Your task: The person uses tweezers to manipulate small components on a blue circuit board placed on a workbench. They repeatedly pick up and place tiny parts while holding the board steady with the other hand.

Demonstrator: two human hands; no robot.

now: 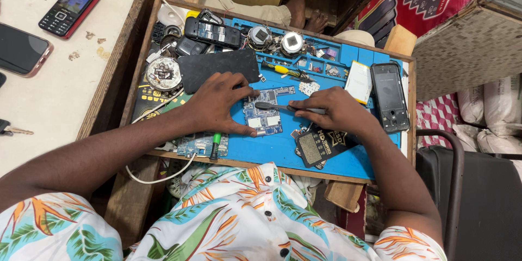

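A blue phone circuit board (265,113) lies on the blue work mat (326,152). My left hand (217,103) rests on the mat and pins the board's left edge with thumb and fingers. My right hand (337,110) grips a thin metal tool (280,107) whose flat tip lies across the top of the board. A black phone shell (390,97) lies open to the right of my right hand, next to a white battery (359,81).
Black phone back cover (220,68), round metal parts (163,73), a yellow-handled screwdriver (283,69) and small parts fill the tray's back. A second board (198,144) with a green-tipped tool lies front left. Two phones (69,10) lie on the left counter. A black chair (478,196) stands right.
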